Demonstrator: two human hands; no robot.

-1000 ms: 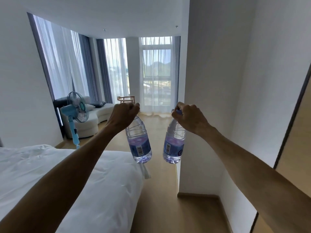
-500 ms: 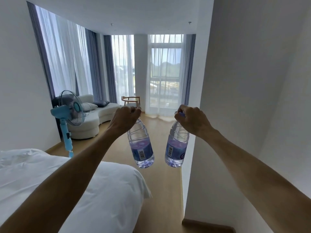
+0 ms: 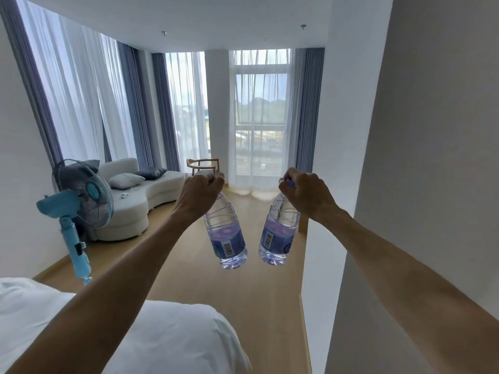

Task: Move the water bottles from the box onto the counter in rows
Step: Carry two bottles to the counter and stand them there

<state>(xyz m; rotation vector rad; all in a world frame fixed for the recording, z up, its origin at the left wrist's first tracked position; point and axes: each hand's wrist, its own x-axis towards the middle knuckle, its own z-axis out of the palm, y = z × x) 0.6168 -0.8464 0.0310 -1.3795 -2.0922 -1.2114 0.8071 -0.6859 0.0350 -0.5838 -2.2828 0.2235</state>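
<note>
Two clear water bottles with blue labels hang in the air in front of me, over the wooden floor. My left hand (image 3: pixel 198 194) grips the left bottle (image 3: pixel 226 233) by its cap, with the body dangling below. My right hand (image 3: pixel 306 195) pinches the purple cap of the right bottle (image 3: pixel 278 233) in the same way. The two bottles hang close together, tilted slightly toward each other at the bottom. Neither the box nor the counter is in view.
A white bed (image 3: pixel 167 336) fills the lower left. A blue standing fan (image 3: pixel 78 211) stands by the left wall, with a white sofa (image 3: pixel 129 201) and a wooden chair (image 3: pixel 202 166) beyond. A white wall corner (image 3: pixel 351 184) juts in close on the right. Wooden floor (image 3: pixel 243 292) runs ahead toward curtained windows.
The view has advanced and lifted along the passage; the bed sank lower in frame and the right wall came closer. Both hands keep their grip on the bottles.
</note>
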